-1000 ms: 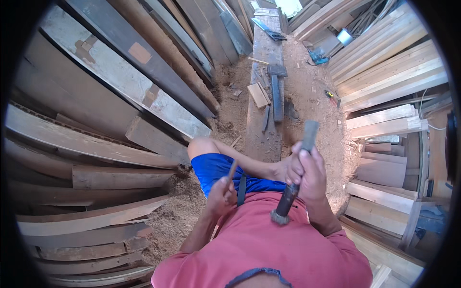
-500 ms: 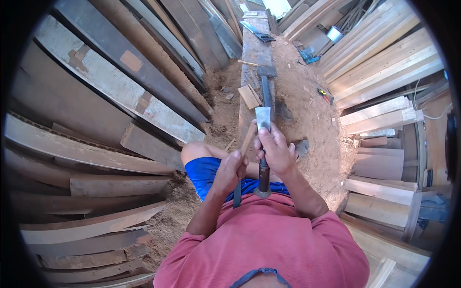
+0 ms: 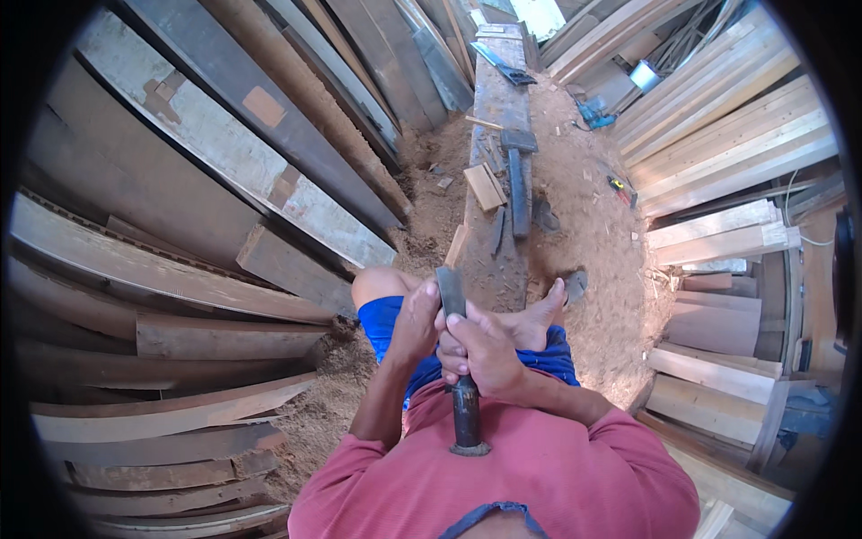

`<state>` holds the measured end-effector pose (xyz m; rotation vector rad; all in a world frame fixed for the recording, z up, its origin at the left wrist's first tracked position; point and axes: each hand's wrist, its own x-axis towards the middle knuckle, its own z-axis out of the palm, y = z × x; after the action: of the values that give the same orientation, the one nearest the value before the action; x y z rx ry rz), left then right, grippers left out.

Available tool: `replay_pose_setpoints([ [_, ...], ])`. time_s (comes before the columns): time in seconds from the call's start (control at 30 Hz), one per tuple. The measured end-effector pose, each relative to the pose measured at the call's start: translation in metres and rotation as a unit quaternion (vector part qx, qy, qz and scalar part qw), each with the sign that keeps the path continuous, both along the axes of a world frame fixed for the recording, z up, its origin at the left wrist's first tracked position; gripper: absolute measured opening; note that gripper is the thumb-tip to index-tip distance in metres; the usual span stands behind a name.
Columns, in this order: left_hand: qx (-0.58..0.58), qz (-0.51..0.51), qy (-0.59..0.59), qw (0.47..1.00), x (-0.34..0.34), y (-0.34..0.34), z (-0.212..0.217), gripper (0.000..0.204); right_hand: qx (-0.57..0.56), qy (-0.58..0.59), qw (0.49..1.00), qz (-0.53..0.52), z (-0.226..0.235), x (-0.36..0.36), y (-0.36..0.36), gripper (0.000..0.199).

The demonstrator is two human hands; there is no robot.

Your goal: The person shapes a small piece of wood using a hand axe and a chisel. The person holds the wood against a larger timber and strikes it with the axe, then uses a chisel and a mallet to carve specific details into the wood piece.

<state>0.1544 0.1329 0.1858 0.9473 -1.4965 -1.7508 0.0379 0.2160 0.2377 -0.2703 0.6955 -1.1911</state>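
A big dark metal chisel (image 3: 458, 350) is gripped in both hands, its flat blade pointing away from me and its ringed butt near my red shirt. My right hand (image 3: 485, 352) wraps the shaft from the right. On the left side my left hand (image 3: 415, 319) presses against the blade end. The blade tip hovers over the near end of a long wooden beam (image 3: 496, 135) that runs away from me. I sit on it in blue shorts, with my bare foot (image 3: 539, 319) resting just right of the hands.
A dark mallet (image 3: 518, 175) and a small chisel (image 3: 497, 232) lie on the beam, with a wood offcut (image 3: 485, 187) beside them. Weathered planks (image 3: 180, 207) are stacked on the left, pale sawn boards (image 3: 736, 135) on the right. Sawdust covers the ground (image 3: 593, 225).
The chisel swung from the right, where the right hand held it up, to the middle in front of me. My left hand joined it on the blade end, and my view tilted forward.
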Motion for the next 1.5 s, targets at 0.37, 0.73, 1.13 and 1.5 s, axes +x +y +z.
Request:
replay_pose_setpoints([
  [0.37,0.304,-0.116,0.155,0.933,0.028,0.035,-0.034,0.05,-0.063,0.249,0.964,-0.066,-0.013,-0.067,-0.015,0.024],
  [0.73,0.275,-0.076,0.172,0.943,-0.006,-0.004,-0.034,0.04,0.0,0.176,0.962,-0.207,-0.017,-0.053,-0.034,0.026],
  [1.13,-0.058,-0.035,-0.013,0.998,-0.004,-0.024,-0.013,0.029,0.005,-0.031,0.999,0.007,-0.008,0.0,-0.006,0.013],
  [1.5,0.221,-0.048,0.014,0.974,0.053,0.044,-0.056,0.026,-0.021,0.087,0.976,-0.197,0.016,-0.072,0.007,0.018],
])
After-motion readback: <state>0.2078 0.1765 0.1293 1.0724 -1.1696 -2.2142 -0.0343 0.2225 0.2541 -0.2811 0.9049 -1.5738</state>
